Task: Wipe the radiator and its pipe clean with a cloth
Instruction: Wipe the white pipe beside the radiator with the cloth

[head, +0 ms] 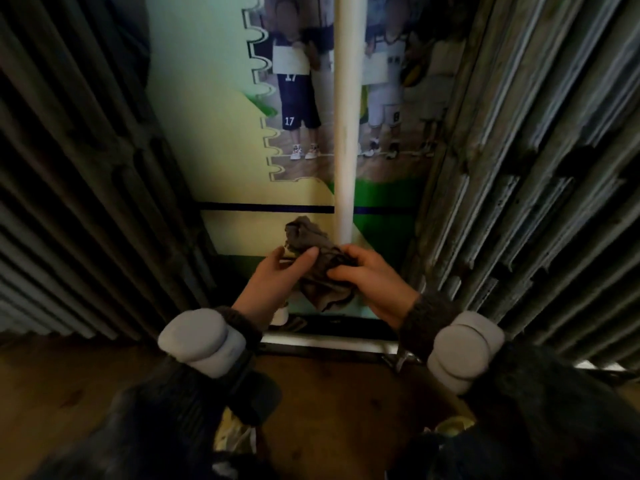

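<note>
Hands, left (277, 282) and right (370, 282), bunch the cloth (318, 268) together beside the pipe (344, 133), apparently readying a fresh fold for wiping.

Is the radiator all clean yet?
Not yet. Nothing plainly looks wiped. The left hand and right hand hold the crumpled grey-brown cloth low by the white upright pipe, not wrapped round it. The pipe, the dark ribbed left radiator and right radiator seem left to wipe.
</note>
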